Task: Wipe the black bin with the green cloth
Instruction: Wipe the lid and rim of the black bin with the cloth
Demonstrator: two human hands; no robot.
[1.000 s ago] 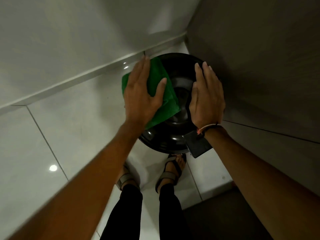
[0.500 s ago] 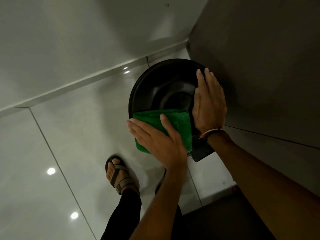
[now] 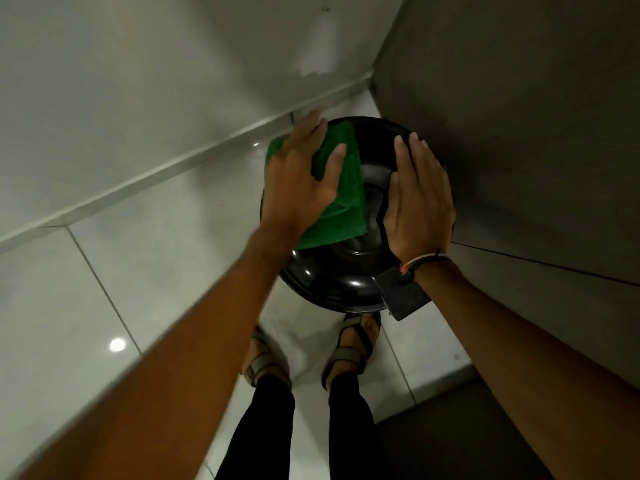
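Observation:
The round black bin (image 3: 332,285) stands on the floor in a corner, its glossy domed lid seen from above. A folded green cloth (image 3: 341,199) lies on the lid's left side. My left hand (image 3: 299,174) presses flat on the cloth, fingers spread toward the far left rim. My right hand (image 3: 420,199) rests flat on the lid's right side, fingers together and holding nothing. A dark square flap (image 3: 403,296) juts from the bin's near right edge under my right wrist.
A grey wall (image 3: 519,133) rises close to the right of the bin and a pale wall (image 3: 138,81) stands behind it. Glossy white floor tiles (image 3: 121,271) spread to the left. My feet in sandals (image 3: 353,348) stand just in front of the bin.
My left hand has slid the cloth from the near edge of the lid up to the far left side. My right hand has stayed on the right side. Both feet now stand together.

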